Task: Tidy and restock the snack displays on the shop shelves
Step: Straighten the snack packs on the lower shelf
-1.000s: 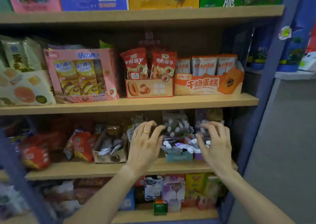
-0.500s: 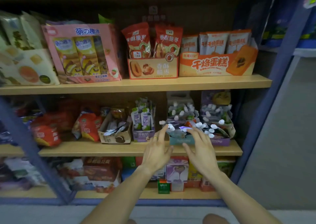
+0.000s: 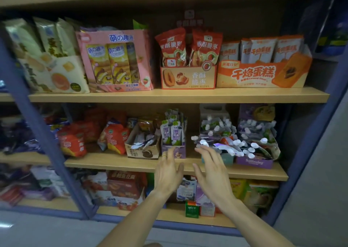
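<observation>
Both my hands are stretched out in front of the middle shelf (image 3: pixel 131 163), fingers spread and holding nothing. My left hand (image 3: pixel 169 173), with a ring on it, reaches up to the small purple box of upright yoghurt pouches (image 3: pixel 174 133). My right hand (image 3: pixel 211 171) hovers just below a teal box (image 3: pixel 227 158) overflowing with white-capped spout pouches (image 3: pixel 222 143). A purple box (image 3: pixel 254 162) of the same kind of pouches stands to its right.
An open cardboard box of sachets (image 3: pixel 142 145) and red-orange snack bags (image 3: pixel 113 135) lie left on that shelf. The shelf above holds pink (image 3: pixel 116 62), red-date (image 3: pixel 188 77) and orange cake (image 3: pixel 263 73) display boxes. More cartons fill the bottom shelf (image 3: pixel 169 214). Blue frame posts (image 3: pixel 37 124) flank it.
My hands have drawn back from the pouch boxes toward the shelf's front edge and now lie lower and closer together. The view has dropped and pulled back from the shelves.
</observation>
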`<move>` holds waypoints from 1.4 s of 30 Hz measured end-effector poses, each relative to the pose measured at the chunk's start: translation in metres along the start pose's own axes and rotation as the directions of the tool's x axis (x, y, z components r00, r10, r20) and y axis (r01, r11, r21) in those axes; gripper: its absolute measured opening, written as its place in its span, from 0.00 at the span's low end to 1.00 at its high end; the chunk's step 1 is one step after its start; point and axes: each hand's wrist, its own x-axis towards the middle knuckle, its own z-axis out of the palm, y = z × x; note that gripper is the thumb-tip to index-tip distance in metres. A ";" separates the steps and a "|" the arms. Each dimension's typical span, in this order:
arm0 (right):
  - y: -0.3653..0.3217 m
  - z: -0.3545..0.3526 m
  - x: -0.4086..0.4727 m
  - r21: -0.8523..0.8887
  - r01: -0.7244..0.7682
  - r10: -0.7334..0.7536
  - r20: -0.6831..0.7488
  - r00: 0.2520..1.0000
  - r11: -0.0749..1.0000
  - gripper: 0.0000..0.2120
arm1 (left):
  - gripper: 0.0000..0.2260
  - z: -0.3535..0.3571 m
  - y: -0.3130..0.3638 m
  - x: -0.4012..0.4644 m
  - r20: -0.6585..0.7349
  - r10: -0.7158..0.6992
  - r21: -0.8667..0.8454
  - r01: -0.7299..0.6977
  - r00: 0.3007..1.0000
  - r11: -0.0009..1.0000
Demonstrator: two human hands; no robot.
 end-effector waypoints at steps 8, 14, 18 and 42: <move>-0.055 0.060 0.049 0.080 0.060 -0.077 0.222 0.972 0.995 0.27 | 0.17 -0.047 -0.058 0.008 -0.398 -0.276 -0.126 0.245 0.875 0.961; -0.090 0.118 0.118 -0.075 0.055 -0.025 0.360 0.933 0.996 0.33 | 0.23 -0.076 -0.105 0.036 -0.394 -0.225 -0.136 0.186 0.891 0.973; -0.103 0.153 0.149 -0.170 0.030 0.059 0.496 0.866 0.985 0.28 | 0.23 -0.087 -0.129 0.051 -0.282 -0.124 -0.210 0.065 0.951 0.976; -0.038 0.042 0.167 0.314 -0.508 0.497 0.119 0.859 0.802 0.12 | 0.07 -0.112 -0.141 0.106 -0.134 0.031 0.264 0.006 0.991 0.965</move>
